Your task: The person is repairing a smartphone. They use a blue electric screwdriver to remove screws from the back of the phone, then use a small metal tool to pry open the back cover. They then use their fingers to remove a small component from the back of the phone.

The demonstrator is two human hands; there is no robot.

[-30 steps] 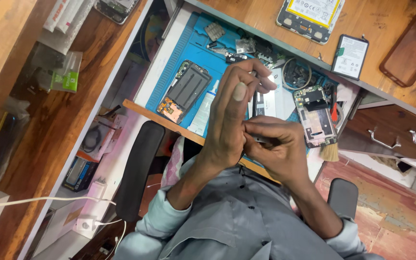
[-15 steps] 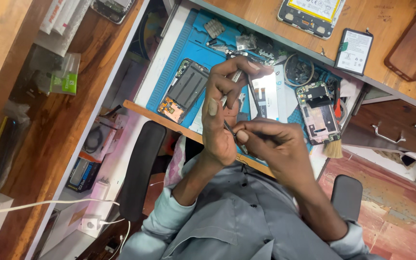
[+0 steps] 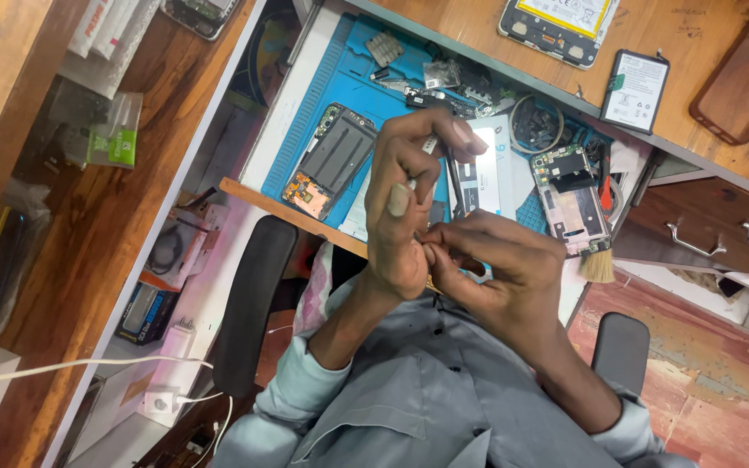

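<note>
Two hands meet at the middle of the frame, just above the grey shirt [image 3: 409, 390] of the person seated low in the picture. The left hand [image 3: 405, 204] is raised with its fingers curled around a small silvery part [image 3: 429, 144], which peeks out between the fingertips; what the part is cannot be told. The right hand [image 3: 500, 264] lies to its right, touching it, fingers pinched together at the left palm; whether anything sits in that pinch cannot be told. Beyond the hands, a blue repair mat [image 3: 366, 87] carries an opened phone [image 3: 331, 160] at centre left and a pink phone frame [image 3: 572, 199] at right, with a small brush [image 3: 597, 260] just below it. Farther up, on the wooden desktop [image 3: 444, 22], lie a phone battery [image 3: 635, 90] and a brown phone case [image 3: 743, 74] in the upper right.
</note>
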